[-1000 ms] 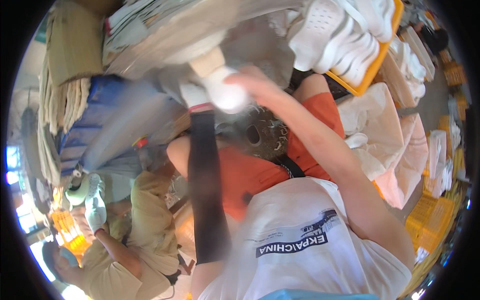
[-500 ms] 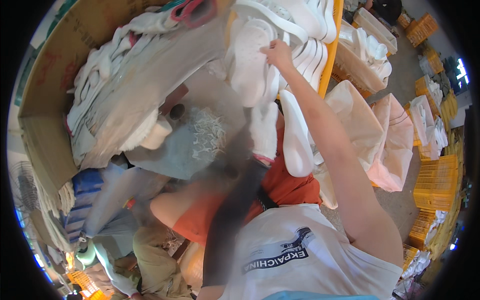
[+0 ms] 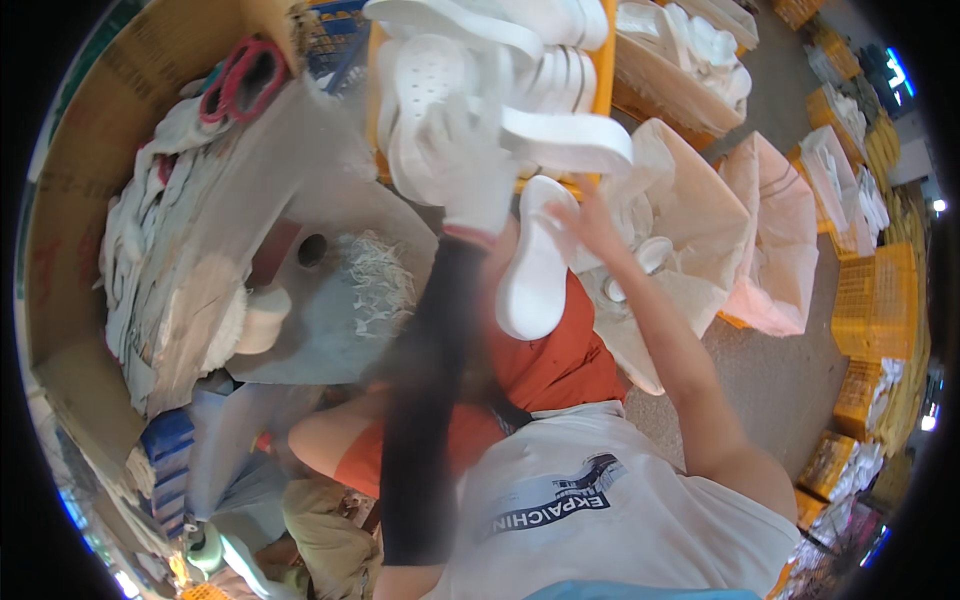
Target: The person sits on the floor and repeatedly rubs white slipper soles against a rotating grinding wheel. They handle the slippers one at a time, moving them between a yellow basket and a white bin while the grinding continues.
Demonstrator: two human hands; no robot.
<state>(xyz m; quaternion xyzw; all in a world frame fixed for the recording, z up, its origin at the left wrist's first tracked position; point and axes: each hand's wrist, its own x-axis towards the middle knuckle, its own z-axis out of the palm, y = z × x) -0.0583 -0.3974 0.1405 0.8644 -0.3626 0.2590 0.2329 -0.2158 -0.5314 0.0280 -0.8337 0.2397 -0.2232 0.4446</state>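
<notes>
My left hand (image 3: 468, 165), in a white knit glove below a black sleeve, is smeared by motion in front of a yellow crate (image 3: 604, 60) of white foam shoes. Some shoes show small holes, like the clog (image 3: 425, 85) behind the glove. A white shoe (image 3: 565, 140) lies crosswise at the crate's near edge, one end against the glove; whether the glove grips it is unclear. Another white shoe (image 3: 535, 265) rests slanted over my orange shorts. My bare right hand (image 3: 590, 222) is beside its upper end, fingers apart, just below the crosswise shoe.
At left stands a cardboard box (image 3: 75, 200) with white gloves and cloths (image 3: 150, 240). A grey surface (image 3: 300, 345) holds white trimmings (image 3: 380, 285). Pale lined sacks (image 3: 690, 220) stand at right, with yellow crates (image 3: 875, 300) farther off. A person's legs (image 3: 325, 530) show at lower left.
My gloved left hand has risen from my lap to the crate. My right hand has let go of the holed clog and come down toward me. One shoe now lies crosswise.
</notes>
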